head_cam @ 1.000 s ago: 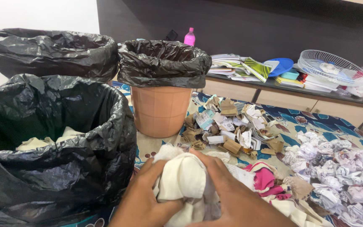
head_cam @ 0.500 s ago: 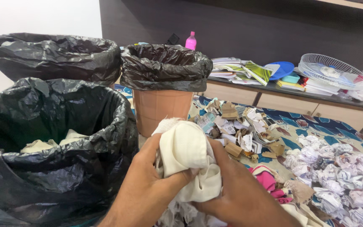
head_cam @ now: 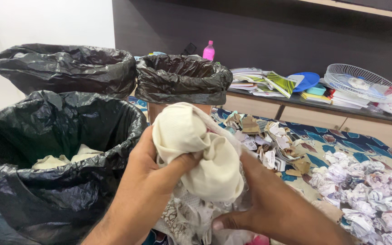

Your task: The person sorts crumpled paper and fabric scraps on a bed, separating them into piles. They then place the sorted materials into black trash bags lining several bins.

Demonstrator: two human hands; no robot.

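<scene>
Both my hands hold up a bundle of cream cloth [head_cam: 196,149] in front of me. My left hand [head_cam: 153,170] grips its left side with the thumb pressed into the folds. My right hand [head_cam: 259,199] supports it from below and the right, with a patterned white piece hanging underneath. The bundle is beside the rim of the near bin lined with a black bag [head_cam: 55,149], which holds more cream cloth [head_cam: 64,159] at its bottom.
Two more black-lined bins stand behind, one at the back left [head_cam: 64,68] and one on an orange bucket [head_cam: 182,77]. Torn cardboard scraps [head_cam: 264,136] and crumpled paper balls [head_cam: 368,190] lie on the patterned sheet. A shelf with books, a fan guard [head_cam: 364,84] and a pink bottle [head_cam: 208,50] runs behind.
My hands have lifted the cloth bundle up from the pile and moved it a little to the left, towards the near bin.
</scene>
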